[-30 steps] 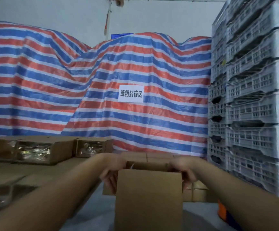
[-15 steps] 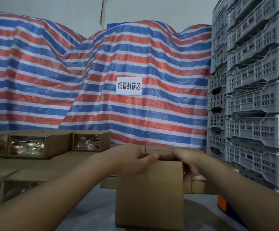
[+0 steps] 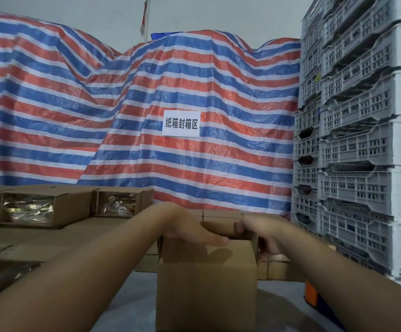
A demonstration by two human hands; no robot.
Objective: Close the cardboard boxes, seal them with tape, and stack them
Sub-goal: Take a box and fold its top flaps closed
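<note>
A plain brown cardboard box (image 3: 206,291) stands upright in front of me on the grey surface. My left hand (image 3: 190,230) lies flat across its top, fingers straight, pressing the flaps down. My right hand (image 3: 259,232) grips the right top edge of the box, thumb over a folded flap (image 3: 221,227) and fingers down the right side. The top of the box is mostly hidden by my hands.
Open boxes with shiny plastic-wrapped contents (image 3: 39,208) lie stacked at the left. More closed boxes (image 3: 276,269) sit behind the one I hold. Grey plastic crates (image 3: 362,140) tower at the right. A striped tarp (image 3: 146,104) fills the back. An orange object (image 3: 311,292) lies lower right.
The box top was open a second ago with both hands at its rim. Since then my left hand has swept over the top and flattened the flaps, and my right hand has moved onto the right edge.
</note>
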